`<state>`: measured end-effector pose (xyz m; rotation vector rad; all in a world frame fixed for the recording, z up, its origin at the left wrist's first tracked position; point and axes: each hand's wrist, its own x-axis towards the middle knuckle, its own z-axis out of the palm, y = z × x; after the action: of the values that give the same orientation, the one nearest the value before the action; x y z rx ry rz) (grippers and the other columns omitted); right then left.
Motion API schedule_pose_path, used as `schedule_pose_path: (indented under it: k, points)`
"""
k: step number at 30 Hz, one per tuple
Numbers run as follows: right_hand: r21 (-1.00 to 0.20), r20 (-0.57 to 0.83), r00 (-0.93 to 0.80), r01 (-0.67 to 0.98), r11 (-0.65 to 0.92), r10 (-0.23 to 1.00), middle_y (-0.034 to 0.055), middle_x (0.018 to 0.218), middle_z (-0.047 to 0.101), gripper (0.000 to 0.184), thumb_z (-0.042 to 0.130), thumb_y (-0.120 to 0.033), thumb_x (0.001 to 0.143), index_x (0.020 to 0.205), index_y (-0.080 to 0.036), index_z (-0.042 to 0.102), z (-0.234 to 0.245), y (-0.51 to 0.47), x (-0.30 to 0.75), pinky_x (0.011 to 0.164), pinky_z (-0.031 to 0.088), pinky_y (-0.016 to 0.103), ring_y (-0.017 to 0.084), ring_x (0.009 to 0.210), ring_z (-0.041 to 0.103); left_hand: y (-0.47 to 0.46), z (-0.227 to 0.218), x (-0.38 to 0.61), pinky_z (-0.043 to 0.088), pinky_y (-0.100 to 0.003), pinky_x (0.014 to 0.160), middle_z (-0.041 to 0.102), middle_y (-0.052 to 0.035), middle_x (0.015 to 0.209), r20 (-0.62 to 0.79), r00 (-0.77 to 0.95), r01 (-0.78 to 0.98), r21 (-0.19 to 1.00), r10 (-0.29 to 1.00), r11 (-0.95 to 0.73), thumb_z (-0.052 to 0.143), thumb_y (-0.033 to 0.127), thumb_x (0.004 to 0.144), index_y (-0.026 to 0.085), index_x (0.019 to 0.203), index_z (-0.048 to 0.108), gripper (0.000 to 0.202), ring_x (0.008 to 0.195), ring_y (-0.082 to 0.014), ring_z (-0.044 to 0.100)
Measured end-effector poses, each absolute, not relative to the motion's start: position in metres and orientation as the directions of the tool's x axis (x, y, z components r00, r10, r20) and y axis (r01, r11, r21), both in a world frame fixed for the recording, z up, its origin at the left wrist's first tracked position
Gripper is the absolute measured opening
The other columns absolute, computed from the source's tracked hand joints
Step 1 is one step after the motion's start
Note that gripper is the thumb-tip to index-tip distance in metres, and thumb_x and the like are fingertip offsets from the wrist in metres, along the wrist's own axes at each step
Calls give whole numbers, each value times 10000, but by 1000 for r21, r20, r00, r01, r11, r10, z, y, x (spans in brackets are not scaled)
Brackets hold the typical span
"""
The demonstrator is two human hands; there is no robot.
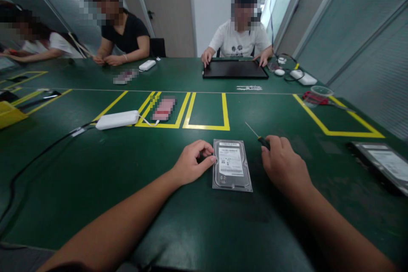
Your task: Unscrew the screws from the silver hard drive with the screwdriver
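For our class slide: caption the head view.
Left hand steadies a silver hard drive; right hand holds a thin screwdriver.

Silver hard drive (pixel 232 165) flat on green table, label up, thin black-handled screwdriver (pixel 257 135) just right

hard drive (pixel 232 164) label w/ print too small to read

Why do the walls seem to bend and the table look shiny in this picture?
Head view: the wide lens bows the wall panels and table edges outward; overhead light leaves a pale glare on the green table near the bottom edge; the hard drive, left hand and right hand with its screwdriver are sharp; faces are pixelated.
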<state>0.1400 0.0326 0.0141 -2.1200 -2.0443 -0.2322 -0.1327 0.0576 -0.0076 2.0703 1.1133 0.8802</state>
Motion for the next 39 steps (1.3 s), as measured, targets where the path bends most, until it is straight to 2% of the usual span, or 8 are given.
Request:
schedule_pose_path:
  k: [4,8,12,17,21,24,29,39]
  points:
    - [-184,457,-26,975,123,889,118,1068,561,247,452,-313,963,1130,-146,523,8,41,150,721,444,316,215,897,572,53,-6,-132,448,-329,846,614,-69,993,349,515,472,647,783,-599,625,387,883,178,1023,595,254,941,-203,567]
    - [-390,575,65,898,203,816,94,971,601,243,578,-353,878,1019,-155,578,8,48,156,836,467,346,211,909,579,53,-6,-132,443,-352,878,597,-80,1039,330,586,459,617,740,-639,674,481,846,179,1089,577,400,979,-226,552]
    - [-656,537,238,721,223,810,56,927,628,353,703,-429,787,1007,-170,610,15,48,156,737,482,321,180,810,595,54,-9,-132,438,-359,876,579,-90,1085,300,616,474,597,729,-647,694,534,818,176,1155,562,509,1005,-240,538]
    - [-928,345,349,267,260,871,40,892,633,488,805,-403,704,1080,-166,604,24,47,153,648,502,278,143,728,606,53,-10,-132,429,-354,830,572,-70,1025,274,609,510,583,744,-632,703,545,799,185,1136,570,511,942,-230,534]
    - [-958,282,353,53,282,892,23,846,616,466,796,-376,724,1100,-158,628,28,45,149,629,494,253,108,679,569,53,-10,-132,416,-336,802,560,-44,938,267,579,506,623,770,-596,588,302,861,182,1056,579,229,887,-203,525]
    - [-960,274,327,32,279,905,35,888,630,432,755,-397,781,1123,-161,637,32,40,143,609,490,239,108,697,572,56,-12,-132,412,-320,786,552,-32,889,269,542,486,672,796,-559,504,150,801,178,971,574,186,859,-188,522]
    - [-942,330,190,122,311,925,67,1010,675,372,698,-405,863,1148,-178,621,55,27,125,608,507,215,107,731,603,60,-18,-132,403,-304,747,543,-16,847,271,514,491,685,814,-538,521,127,765,176,896,562,146,813,-173,518]
    - [-744,482,-173,438,505,859,31,892,644,204,574,-361,953,1028,-178,625,117,25,97,599,448,240,113,708,581,61,-11,-131,390,-293,718,559,-3,817,242,538,491,688,807,-534,556,157,795,176,853,550,61,774,-161,516]
